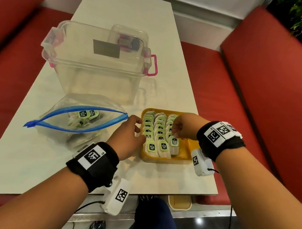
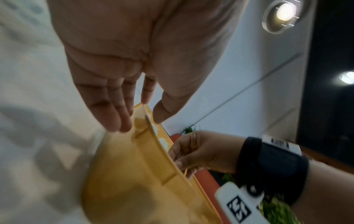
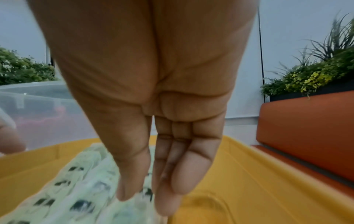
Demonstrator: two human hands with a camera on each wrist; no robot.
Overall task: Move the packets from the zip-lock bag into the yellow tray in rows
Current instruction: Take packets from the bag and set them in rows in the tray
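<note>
The yellow tray (image 1: 187, 152) sits near the table's front right and holds three rows of green-labelled packets (image 1: 153, 130). My right hand (image 1: 175, 132) reaches down over the right row, thumb and fingers pinching the front packet (image 1: 174, 142) there; the right wrist view shows the fingertips (image 3: 166, 209) closing on a blurred packet (image 3: 141, 197) above the tray (image 3: 239, 181). My left hand (image 1: 139, 129) rests against the tray's left side, fingers (image 2: 114, 118) straight along the outer wall of the tray (image 2: 134, 166), thumb at the rim. The open zip-lock bag (image 1: 59, 108) lies left, with several packets (image 1: 85, 114) inside.
A large clear box (image 1: 95, 63) with pink latches stands behind the bag and tray, with a smaller clear container (image 1: 128, 38) behind it. Red benches (image 1: 267, 92) flank the table. The table's front edge (image 1: 154, 191) lies just below the tray.
</note>
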